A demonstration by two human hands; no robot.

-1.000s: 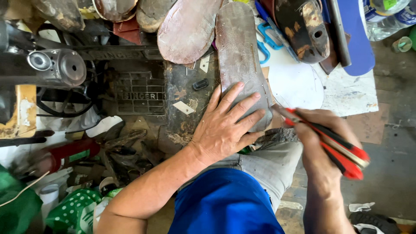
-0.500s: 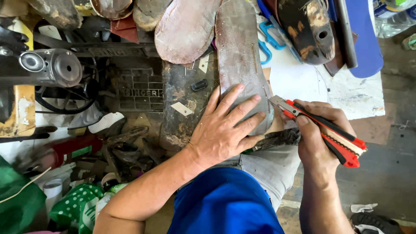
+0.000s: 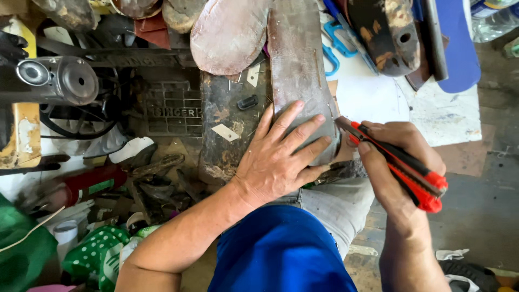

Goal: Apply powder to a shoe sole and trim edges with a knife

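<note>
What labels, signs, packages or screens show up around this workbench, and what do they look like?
Maker's plate: dark cast-metal grille with raised lettering, left of the left hand.
Plastic bottle: top right corner, clear, with a label band.
White paper scrap: small, diamond-shaped, on the dark board.
No screens.

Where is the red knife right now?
In the head view, the red knife is at the right, gripped in the right hand, its blade tip touching the edge of the grey sole beside the left hand.

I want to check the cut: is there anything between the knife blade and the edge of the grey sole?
Nothing visible. The right hand brings the red utility knife straight to the right edge of the grey sole, with its tip at that edge. The left hand presses flat on the sole, beside the tip.
</note>
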